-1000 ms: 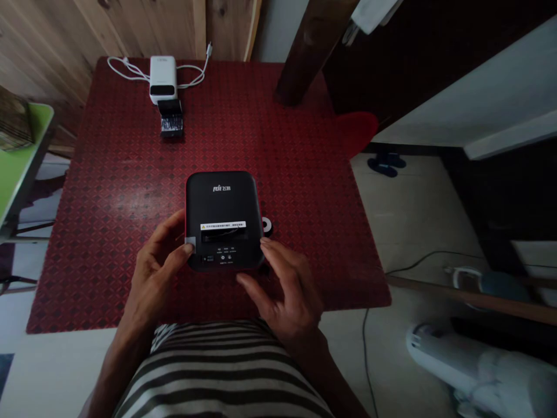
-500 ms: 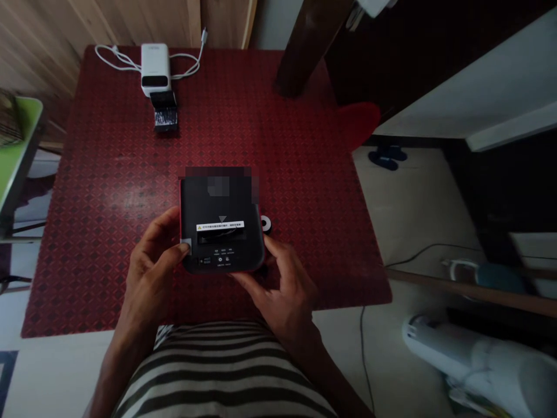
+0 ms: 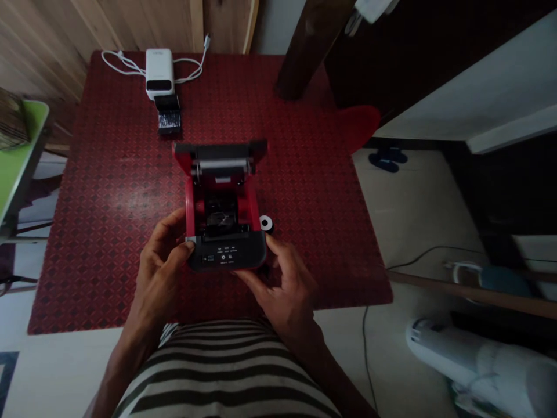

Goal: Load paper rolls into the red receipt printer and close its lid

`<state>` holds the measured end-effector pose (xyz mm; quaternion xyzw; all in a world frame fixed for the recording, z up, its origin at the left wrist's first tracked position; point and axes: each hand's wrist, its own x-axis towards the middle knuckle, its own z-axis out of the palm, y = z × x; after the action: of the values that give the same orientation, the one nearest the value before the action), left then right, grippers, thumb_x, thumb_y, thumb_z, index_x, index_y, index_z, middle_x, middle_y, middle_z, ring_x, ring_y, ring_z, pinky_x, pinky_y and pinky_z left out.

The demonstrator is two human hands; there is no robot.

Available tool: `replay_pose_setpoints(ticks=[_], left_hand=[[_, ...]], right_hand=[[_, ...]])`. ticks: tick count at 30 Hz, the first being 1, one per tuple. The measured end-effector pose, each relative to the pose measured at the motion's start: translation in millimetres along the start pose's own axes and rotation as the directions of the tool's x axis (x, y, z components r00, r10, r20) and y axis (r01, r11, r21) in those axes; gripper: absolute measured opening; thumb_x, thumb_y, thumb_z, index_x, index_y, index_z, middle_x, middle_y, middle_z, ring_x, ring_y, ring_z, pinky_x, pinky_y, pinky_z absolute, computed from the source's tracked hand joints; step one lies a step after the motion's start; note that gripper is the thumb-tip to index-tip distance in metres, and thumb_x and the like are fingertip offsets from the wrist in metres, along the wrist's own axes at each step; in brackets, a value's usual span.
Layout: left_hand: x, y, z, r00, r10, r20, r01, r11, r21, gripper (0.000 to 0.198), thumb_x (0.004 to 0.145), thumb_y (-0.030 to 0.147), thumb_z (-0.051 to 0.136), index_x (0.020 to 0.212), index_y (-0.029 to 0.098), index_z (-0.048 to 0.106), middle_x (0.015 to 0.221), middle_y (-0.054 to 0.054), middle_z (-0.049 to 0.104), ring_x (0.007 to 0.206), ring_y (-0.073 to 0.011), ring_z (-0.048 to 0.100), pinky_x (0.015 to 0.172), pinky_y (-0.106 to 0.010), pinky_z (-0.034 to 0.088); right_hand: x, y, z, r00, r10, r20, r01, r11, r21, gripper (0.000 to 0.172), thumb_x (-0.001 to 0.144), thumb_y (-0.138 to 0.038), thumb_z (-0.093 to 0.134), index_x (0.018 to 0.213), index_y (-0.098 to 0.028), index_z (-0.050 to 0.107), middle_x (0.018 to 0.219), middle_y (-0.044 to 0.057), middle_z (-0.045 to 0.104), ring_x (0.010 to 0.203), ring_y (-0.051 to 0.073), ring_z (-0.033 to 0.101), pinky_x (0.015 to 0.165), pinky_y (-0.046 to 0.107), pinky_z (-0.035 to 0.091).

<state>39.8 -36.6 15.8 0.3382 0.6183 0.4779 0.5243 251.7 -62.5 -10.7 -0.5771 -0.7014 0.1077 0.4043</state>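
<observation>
Between my two hands is a small black and red label printer [image 3: 226, 251], its lid [image 3: 220, 152] raised and the red inside showing. My left hand [image 3: 163, 261] grips its left side, the thumb on the front left corner. On the right, my right hand [image 3: 282, 278] holds the front right corner, with fingers along the side and partly underneath. A dark piece lies in the printer's compartment, too dim to make out. Just beyond my right fingers, a small white roll [image 3: 266, 223] with a dark centre sits on the table.
The red patterned table [image 3: 304, 191] carries a white power bank [image 3: 159, 72] with white cables [image 3: 191, 69] and a dark strip hanging off its front. A brown post [image 3: 300, 52] stands at the back. Dark slippers [image 3: 387, 158] lie on the floor, right.
The printer's lid has swung up and back, exposing the compartment. Both hands keep their hold on the printer. The view has shifted slightly.
</observation>
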Motion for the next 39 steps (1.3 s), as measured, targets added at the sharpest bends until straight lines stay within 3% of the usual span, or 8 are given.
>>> replay_pose_setpoints(ticks=[10,13,16,20,23,25,30,39], left_hand=[[3,-7,-14.1,0.993,0.098,0.069,-0.099,0.995,0.009,0.046,0.103,0.047,0.082,0.147,0.035,0.080,0.150,-0.005,0.079,0.137,-0.0342,0.074,0.118,-0.049,0.057],[4,-14,-18.7,0.980,0.180,0.080,-0.188,0.976,0.113,0.046,0.108,0.058,0.075,0.147,0.034,0.080,0.149,-0.006,0.079,0.138,-0.0355,0.071,0.119,-0.050,0.054],[6,-28,-19.0,0.959,0.272,0.078,-0.282,0.940,0.190,0.064,0.112,0.073,0.059,0.155,0.028,0.074,0.149,-0.011,0.077,0.139,-0.0377,0.070,0.118,-0.052,0.053],[9,-49,-16.7,0.882,0.449,0.143,-0.472,0.840,0.270,0.090,0.106,0.092,0.048,0.161,0.023,0.065,0.155,-0.017,0.069,0.140,-0.0409,0.066,0.120,-0.056,0.051],[12,-54,-16.8,0.863,0.472,0.181,-0.505,0.814,0.287,0.092,0.107,0.093,0.042,0.163,0.023,0.063,0.156,-0.018,0.067,0.141,-0.0409,0.065,0.120,-0.055,0.050],[13,-55,-17.9,0.849,0.491,0.193,-0.528,0.804,0.274,0.088,0.109,0.089,0.042,0.165,0.024,0.062,0.156,-0.018,0.067,0.141,-0.0405,0.066,0.120,-0.056,0.050],[14,-57,-21.0,0.839,0.505,0.202,-0.544,0.794,0.273,0.080,0.114,0.081,0.042,0.167,0.024,0.059,0.156,-0.018,0.067,0.140,-0.0404,0.066,0.119,-0.057,0.051],[17,-59,-22.1,0.827,0.521,0.212,-0.562,0.781,0.273,0.076,0.115,0.078,0.044,0.167,0.025,0.059,0.153,-0.017,0.069,0.138,-0.0386,0.067,0.116,-0.055,0.052]], right_hand=[[7,1,-18,0.993,-0.086,0.079,0.082,0.995,0.052,0.054,0.107,-0.048,0.085,0.150,-0.019,0.068,0.110,0.010,0.087,0.096,0.027,0.085,0.084,0.042,0.073],[25,-1,-34,0.992,-0.089,0.093,0.086,0.995,0.042,0.037,0.114,-0.037,0.076,0.148,-0.022,0.073,0.109,0.008,0.088,0.092,0.024,0.084,0.083,0.040,0.072],[54,-4,-36,0.979,-0.176,0.103,0.178,0.984,-0.005,0.028,0.116,-0.019,0.067,0.141,-0.025,0.079,0.118,0.007,0.090,0.104,0.023,0.085,0.097,0.042,0.071],[101,-13,-6,0.872,-0.314,0.376,0.359,0.932,-0.054,0.032,0.116,-0.008,0.060,0.134,-0.022,0.083,0.130,0.008,0.089,0.117,0.025,0.081,0.106,0.043,0.066],[130,-27,20,0.731,-0.240,0.639,0.444,0.878,-0.178,0.026,0.115,-0.008,0.061,0.123,-0.015,0.084,0.121,0.012,0.089,0.117,0.029,0.080,0.104,0.043,0.064],[141,-38,30,0.683,-0.168,0.711,0.462,0.853,-0.242,0.026,0.115,-0.007,0.060,0.121,-0.012,0.084,0.119,0.015,0.088,0.118,0.031,0.080,0.102,0.043,0.064],[148,-54,37,0.697,-0.085,0.712,0.438,0.837,-0.328,0.041,0.112,0.002,0.050,0.136,-0.012,0.081,0.131,0.019,0.085,0.112,0.030,0.084,0.090,0.041,0.067],[152,-54,41,0.639,0.019,0.769,0.438,0.813,-0.384,0.054,0.109,0.006,0.042,0.150,-0.010,0.072,0.140,0.022,0.083,0.121,0.035,0.083,0.096,0.045,0.067]])
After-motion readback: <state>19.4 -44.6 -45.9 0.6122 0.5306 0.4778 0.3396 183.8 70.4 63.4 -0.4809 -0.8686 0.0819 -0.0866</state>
